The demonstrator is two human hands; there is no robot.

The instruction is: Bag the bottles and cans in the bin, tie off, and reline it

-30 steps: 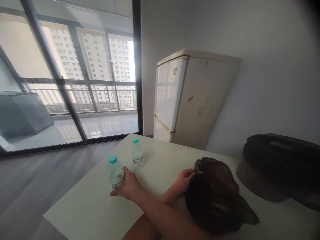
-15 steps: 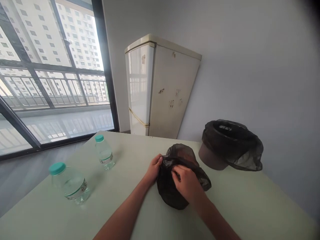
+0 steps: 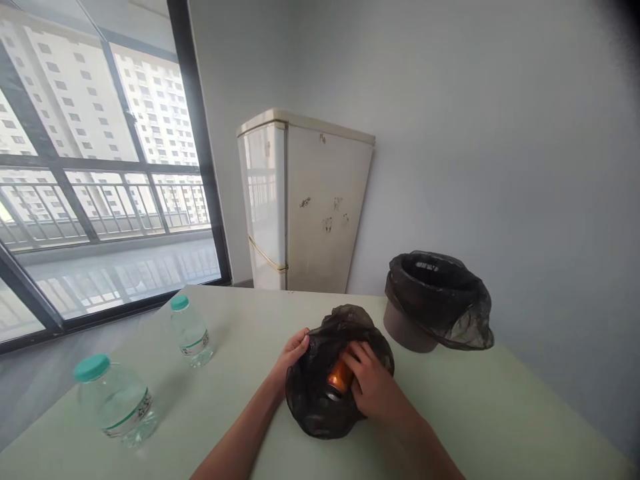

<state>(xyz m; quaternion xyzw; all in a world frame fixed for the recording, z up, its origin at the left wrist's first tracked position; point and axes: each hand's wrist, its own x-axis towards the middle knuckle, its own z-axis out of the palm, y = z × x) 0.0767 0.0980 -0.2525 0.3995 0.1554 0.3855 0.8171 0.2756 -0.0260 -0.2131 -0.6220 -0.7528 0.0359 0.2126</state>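
Note:
A black plastic bag [image 3: 320, 417] lies bunched on the pale table [image 3: 240, 333], its mouth spread toward me. My left hand [image 3: 294, 352] pinches the bag's left edge between thumb and fingers. Inside the opening, my right hand [image 3: 369, 379] is closed around an orange can [image 3: 341, 377]. The can's dark-rimmed end points at me; its far part is hidden by my fingers and the bag.
Two clear bottles with teal caps, a nearer bottle [image 3: 117, 403] and a farther bottle [image 3: 191, 333], stand on the left. At the back right is a bin [image 3: 410, 330] lined with a black bag [image 3: 430, 283]. A fridge [image 3: 320, 207] stands beyond the table.
The bag's mouth has opened wider and the orange can now shows in it, in my right hand. My left hand keeps its pinch. The whole view has shifted slightly.

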